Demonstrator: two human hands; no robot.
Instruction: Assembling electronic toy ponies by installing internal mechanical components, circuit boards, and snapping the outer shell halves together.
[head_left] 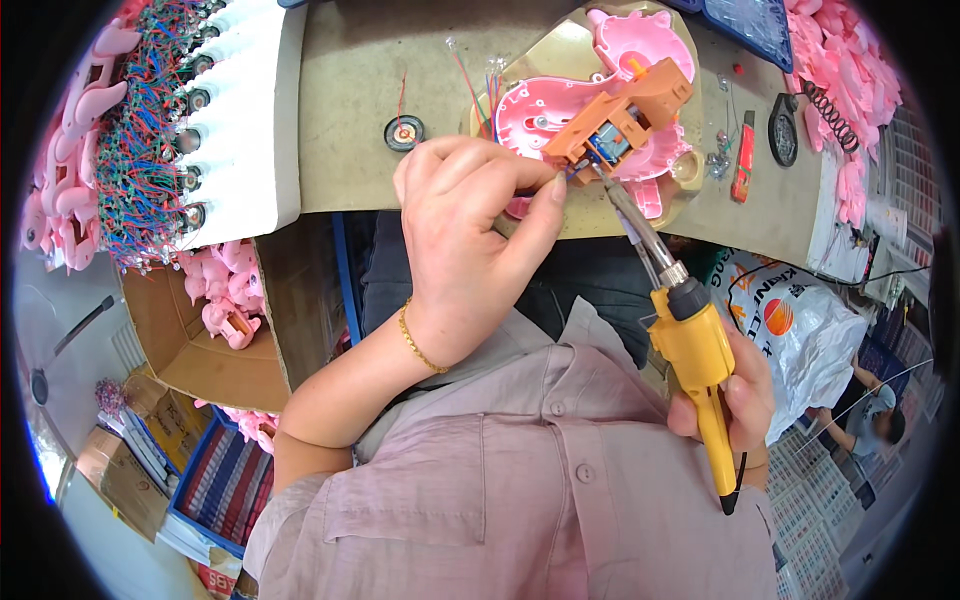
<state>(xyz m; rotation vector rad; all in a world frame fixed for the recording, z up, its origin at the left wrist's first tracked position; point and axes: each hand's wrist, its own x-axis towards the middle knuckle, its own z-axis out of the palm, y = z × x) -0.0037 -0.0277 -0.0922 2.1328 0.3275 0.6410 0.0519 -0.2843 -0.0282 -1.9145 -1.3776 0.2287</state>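
My right hand (748,395) is wrapped around a yellow soldering iron (700,345). Its metal tip reaches up to the orange plastic housing (660,92), beside a small blue part (612,140) seated in it. My left hand (465,215) pinches what looks like a thin wire at the housing's lower left edge; the fingertips hide most of it. The housing rests tilted across a pink plastic shell (530,105), which lies open on a yellowish board (575,222). Left of the shell, thin wires (470,75) and a small round speaker (404,132) with a red wire lie on the table.
A white tray (255,120) of speakers and bundled wires (145,150) stands at left, above a cardboard box (190,375) of pink parts. At right lie a red-handled cutter (743,165), a coiled spring stand (828,115) and pink shells (850,60). A white bag (800,340) hangs below; another person (875,420) is beyond.
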